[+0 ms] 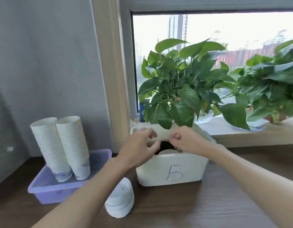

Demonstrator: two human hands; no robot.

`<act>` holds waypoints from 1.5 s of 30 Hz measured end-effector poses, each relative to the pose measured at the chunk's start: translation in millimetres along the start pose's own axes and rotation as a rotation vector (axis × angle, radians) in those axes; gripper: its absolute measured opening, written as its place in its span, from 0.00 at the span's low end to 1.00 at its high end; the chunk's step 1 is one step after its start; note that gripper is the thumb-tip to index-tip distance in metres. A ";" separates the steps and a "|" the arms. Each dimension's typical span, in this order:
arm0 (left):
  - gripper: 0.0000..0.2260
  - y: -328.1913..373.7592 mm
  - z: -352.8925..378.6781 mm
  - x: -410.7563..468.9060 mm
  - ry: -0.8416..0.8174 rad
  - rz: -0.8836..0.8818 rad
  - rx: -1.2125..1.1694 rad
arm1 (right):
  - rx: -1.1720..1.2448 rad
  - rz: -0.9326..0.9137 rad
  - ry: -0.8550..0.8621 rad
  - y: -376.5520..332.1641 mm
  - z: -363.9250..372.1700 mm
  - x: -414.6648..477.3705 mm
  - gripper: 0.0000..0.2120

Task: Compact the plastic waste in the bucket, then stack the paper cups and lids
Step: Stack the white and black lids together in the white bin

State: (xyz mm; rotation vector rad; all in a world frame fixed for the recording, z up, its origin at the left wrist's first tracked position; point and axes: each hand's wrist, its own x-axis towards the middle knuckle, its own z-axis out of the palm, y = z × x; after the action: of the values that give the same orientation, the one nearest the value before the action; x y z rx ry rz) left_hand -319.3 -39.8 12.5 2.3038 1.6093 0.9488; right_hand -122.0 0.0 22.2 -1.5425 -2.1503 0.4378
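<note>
Window: filled the upper right, with tall buildings blurred behind it.
Worktop: dark wood, running from the near edge back to the wall and the pale windowsill.
Plants: one leafy green plant stood at the back edge, right behind the bucket. A second plant sat on the sill at the far right.
Bucket: white and rectangular, at the middle of the worktop's back edge. A dark mass and a round white piece showed inside its opening.
Writing: a large handwritten blue "5" on the bucket's near wall. A small blue container by the window frame carried a label too blurred to read.
Tray: translucent purple, toward the worktop's back left corner, well left of the bucket.
Cup stacks: two tall stacks of white paper cups, left stack and right stack, stood mouth-down in the tray, touching each other.
Lid stack: white lids lying on the worktop, near the front edge, just left of the bucket's near corner.
Left hand: over the bucket's opening, fingers curled. Blur hid whether it gripped anything.
Right hand: over the opening beside the left hand, fingers curled inward. Whether it held anything could not be told.
</note>
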 end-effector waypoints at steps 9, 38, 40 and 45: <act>0.18 -6.3 25.6 25.0 -0.156 -0.141 0.119 | -0.009 0.088 -0.176 29.8 3.4 33.8 0.09; 0.17 -7.7 32.2 26.8 -0.214 -0.180 0.238 | -0.007 0.271 -0.212 77.4 18.8 69.1 0.35; 0.16 -8.3 33.0 27.4 -0.194 -0.152 0.255 | -0.038 0.259 -0.265 76.9 20.1 67.4 0.39; 0.18 -18.1 20.0 27.8 -0.056 -0.143 0.076 | 0.055 0.172 -0.208 70.0 19.1 65.7 0.31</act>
State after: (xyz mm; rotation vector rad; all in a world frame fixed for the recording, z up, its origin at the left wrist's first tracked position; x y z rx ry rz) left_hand -315.8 -3.6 -0.7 2.2060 1.7878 0.7973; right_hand -93.7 84.9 -17.6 -1.7237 -2.1439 0.7380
